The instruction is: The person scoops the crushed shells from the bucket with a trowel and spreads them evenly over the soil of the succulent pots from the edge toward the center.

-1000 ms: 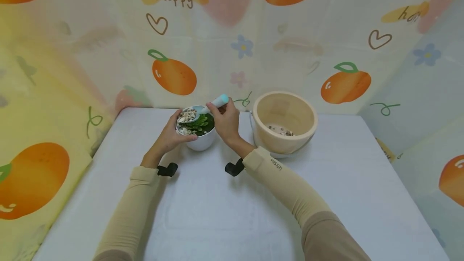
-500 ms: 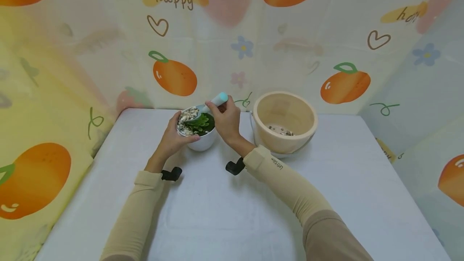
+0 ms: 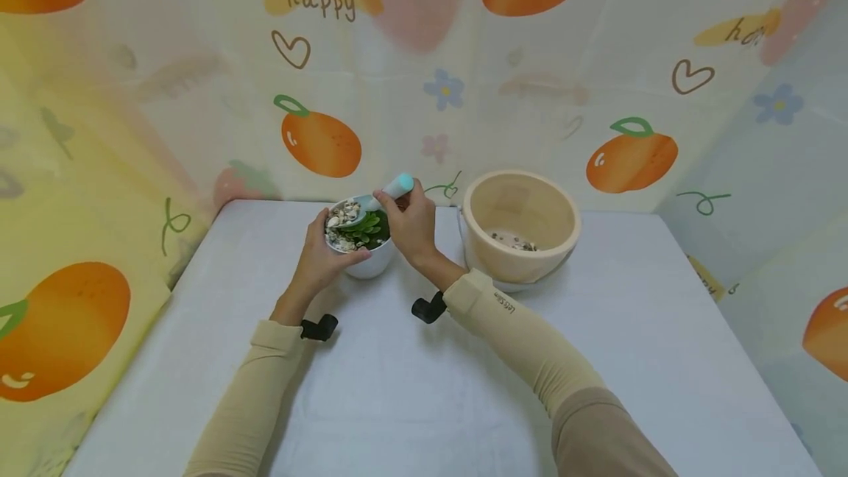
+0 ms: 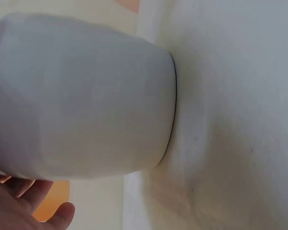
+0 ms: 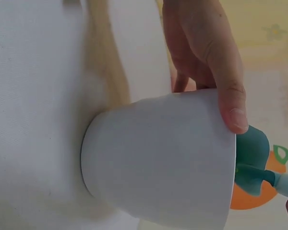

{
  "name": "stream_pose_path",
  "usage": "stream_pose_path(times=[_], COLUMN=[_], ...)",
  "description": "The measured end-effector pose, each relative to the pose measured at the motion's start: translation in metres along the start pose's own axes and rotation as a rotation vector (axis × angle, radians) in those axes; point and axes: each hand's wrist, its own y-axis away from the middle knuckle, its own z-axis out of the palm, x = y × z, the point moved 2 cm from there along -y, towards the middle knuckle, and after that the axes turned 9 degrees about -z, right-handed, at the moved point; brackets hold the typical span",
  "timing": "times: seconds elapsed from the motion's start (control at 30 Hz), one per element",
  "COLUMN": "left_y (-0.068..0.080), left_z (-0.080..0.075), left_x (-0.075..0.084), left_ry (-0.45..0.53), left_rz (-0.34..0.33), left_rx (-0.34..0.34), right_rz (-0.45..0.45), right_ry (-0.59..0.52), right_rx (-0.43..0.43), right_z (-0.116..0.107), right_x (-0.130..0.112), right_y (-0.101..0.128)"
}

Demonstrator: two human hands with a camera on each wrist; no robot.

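While the left hand [image 3: 322, 255] is still cupping the small white ceramic pot [image 3: 366, 261], the right hand [image 3: 412, 223] is pinching the teal plastic scoop [image 3: 379, 199] lower, emptying pale pebbles [image 3: 338, 227] around the green plant [image 3: 368, 228].

I see the scoop [image 3: 371, 204] is now lower, its bowl resting in the white pot [image 3: 371, 263], with fewer pebbles on it. The right hand [image 3: 412, 225] has tipped it down slightly.
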Motion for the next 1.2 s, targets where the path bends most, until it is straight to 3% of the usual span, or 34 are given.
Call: stream_pose_path(times=[0.27,0.43,1.0,1.2], left_y=[-0.012,-0.019,-0.012,-0.009], left_z=[-0.015,-0.016,-0.007,-0.003], left_x=[-0.003,-0.002,-0.004,-0.006], left_ry=[0.013,0.034,0.119,0.073], left_rz=[0.000,0.002,0.062,0.004], left_rx=[-0.124,-0.181,-0.094,-0.052], right_rz=[0.003,0.002,-0.018,-0.033], right_ry=[0.033,0.035,-0.020,-0.061], right_rx=[-0.011,-0.007,-0.002,0.004], right_z=[-0.001,-0.001,0.002,0.004], right_x=[-0.001,0.000,-0.003,-0.008], right_y=[0.000,0.000,0.002,0.002])
